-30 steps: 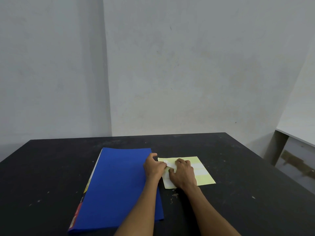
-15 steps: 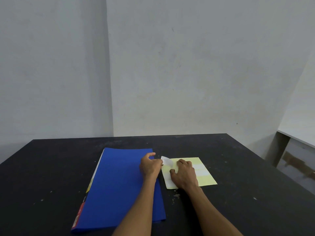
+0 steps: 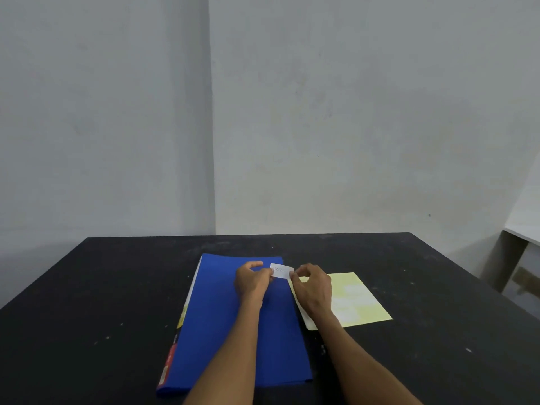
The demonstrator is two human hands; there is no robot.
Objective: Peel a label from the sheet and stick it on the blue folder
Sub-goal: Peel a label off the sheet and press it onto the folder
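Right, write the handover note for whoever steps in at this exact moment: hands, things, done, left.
Left hand: pinching the left end of the white label.
Right hand: pinching the label's right end; the label is held between the two grips.
Label: off the yellow label sheet, held at the far right corner of the blue folder; whether it touches the cover yet cannot be told. It carries faint marks, too small to read.
Sheet: flat on the black table, just right of the folder.
Done: label peeled.
Left: lay it on the folder cover and press it flat.
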